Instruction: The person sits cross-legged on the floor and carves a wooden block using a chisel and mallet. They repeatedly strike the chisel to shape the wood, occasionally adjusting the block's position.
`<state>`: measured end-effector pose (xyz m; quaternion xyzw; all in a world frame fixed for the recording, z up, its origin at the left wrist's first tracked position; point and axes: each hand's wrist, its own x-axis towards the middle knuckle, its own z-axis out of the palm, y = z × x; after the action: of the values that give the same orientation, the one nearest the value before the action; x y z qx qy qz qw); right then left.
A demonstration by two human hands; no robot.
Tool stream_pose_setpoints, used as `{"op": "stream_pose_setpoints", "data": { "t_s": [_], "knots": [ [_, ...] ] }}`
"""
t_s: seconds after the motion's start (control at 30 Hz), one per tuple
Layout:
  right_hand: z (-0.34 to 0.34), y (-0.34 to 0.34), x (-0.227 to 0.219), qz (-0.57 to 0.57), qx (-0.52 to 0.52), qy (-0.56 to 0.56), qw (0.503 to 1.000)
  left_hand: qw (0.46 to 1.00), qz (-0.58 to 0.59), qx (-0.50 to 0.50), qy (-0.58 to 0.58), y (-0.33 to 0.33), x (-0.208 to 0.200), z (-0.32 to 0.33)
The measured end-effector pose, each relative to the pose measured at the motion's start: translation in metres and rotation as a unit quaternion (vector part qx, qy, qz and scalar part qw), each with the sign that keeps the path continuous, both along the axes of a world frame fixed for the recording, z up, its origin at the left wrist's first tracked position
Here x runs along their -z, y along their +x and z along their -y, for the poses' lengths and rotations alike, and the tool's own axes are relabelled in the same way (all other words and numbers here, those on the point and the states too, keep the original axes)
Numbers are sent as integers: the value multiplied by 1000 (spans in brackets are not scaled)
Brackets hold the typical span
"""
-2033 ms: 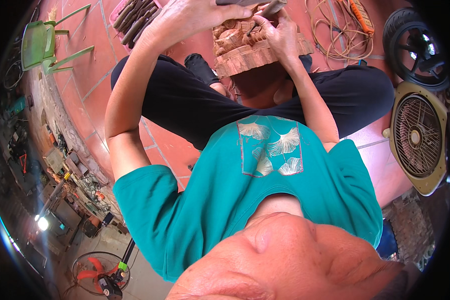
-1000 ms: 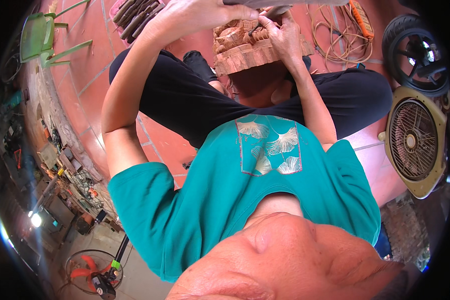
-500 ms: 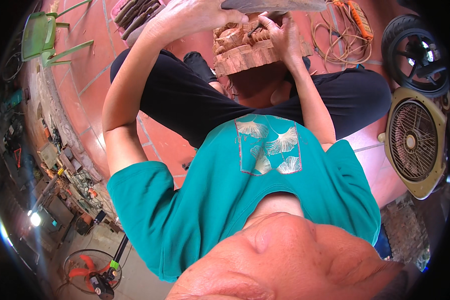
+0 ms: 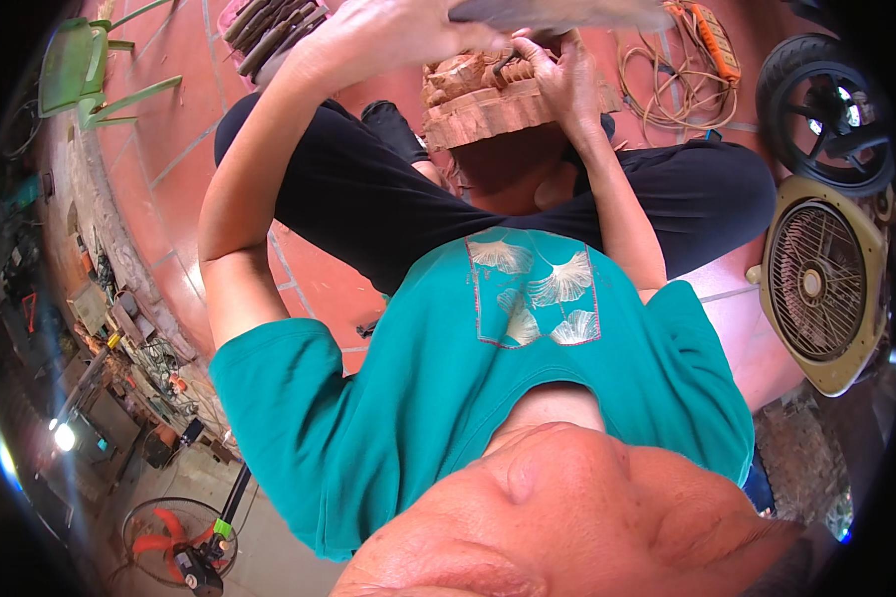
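Note:
My left hand (image 4: 398, 35) is closed round one end of a flat grey-brown wooden bat (image 4: 548, 12), which is blurred by motion. The bat lies across the top edge of the view, above my right hand (image 4: 565, 85). Pinched in the fingers of that right hand is a dark, slim chisel (image 4: 503, 66), its lower end against a carved block of reddish wood (image 4: 493, 114). Relief shapes cover the block's upper face, and its near side is rough. It sits on the floor in front of my crossed legs. Part of the left-hand grip is cut off by the top edge.
Several long dark tools (image 4: 274, 30) lie in a pink container at the upper left. A green chair (image 4: 75, 70) stands farther left. On the right are an orange power strip (image 4: 719, 45) with coiled cord, a black wheel (image 4: 826, 114) and a box fan (image 4: 821, 284).
My left hand and the bat have shifted slightly to the right, and the bat is more blurred. My right hand keeps the chisel at nearly the same spot on the block.

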<state>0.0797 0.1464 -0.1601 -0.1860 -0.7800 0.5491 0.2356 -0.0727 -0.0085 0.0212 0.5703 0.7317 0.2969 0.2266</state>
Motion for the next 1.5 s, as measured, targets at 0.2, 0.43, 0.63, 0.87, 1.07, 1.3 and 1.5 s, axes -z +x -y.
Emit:
{"op": "stream_pose_setpoints", "data": {
  "t_s": [0.2,0.43,0.63,0.87,1.07,1.3,1.5],
  "knots": [
    [0,0,-5,-16,0,-27,1000,999,-23,-23,5,5,-13,-1],
    [4,1,-13,52,12,20,998,998,-54,-7,-6,2,-2,1],
    [-8,0,12,-9,-8,-29,1000,999,-21,-12,-24,0,-7,0],
    [2,2,-6,-8,-14,-67,998,996,-27,-21,83,5,-1,2],
    [-1,2,0,-7,9,8,1000,998,-52,9,-35,3,-8,3],
    [2,2,-5,13,4,31,999,1000,-16,6,19,5,-8,2],
    [-5,2,8,-17,2,-7,1000,999,-18,-2,-40,2,-8,0]
  ]
}}
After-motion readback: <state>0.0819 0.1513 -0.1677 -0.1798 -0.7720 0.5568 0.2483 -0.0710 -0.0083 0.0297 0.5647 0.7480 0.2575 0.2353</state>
